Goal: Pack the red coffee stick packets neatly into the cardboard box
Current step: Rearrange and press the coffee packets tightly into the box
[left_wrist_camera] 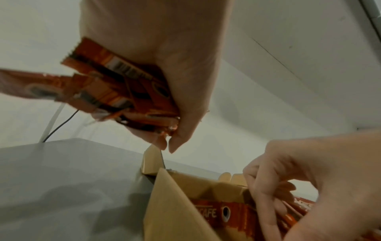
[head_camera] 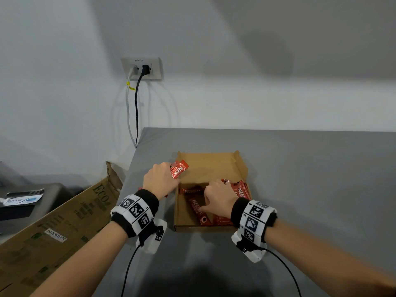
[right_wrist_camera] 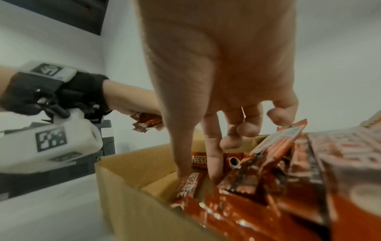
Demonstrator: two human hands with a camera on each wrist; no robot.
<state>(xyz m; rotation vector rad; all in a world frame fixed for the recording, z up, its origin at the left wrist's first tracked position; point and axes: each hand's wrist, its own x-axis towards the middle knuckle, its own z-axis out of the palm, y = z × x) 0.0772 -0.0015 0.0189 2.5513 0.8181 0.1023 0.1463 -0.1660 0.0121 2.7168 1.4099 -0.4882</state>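
Red packets (head_camera: 179, 169) slanting up-right, left hand (head_camera: 160, 181)

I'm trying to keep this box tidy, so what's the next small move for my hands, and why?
Probably lower the left hand and lay its bundle of packets into the bare far part of the cardboard box. That hand holds them above the box's left wall, while the right hand reaches among loose packets lying askew at the near end.

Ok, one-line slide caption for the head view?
Left hand grips a bunch of packets at the box edge; right hand arranges packets inside it.
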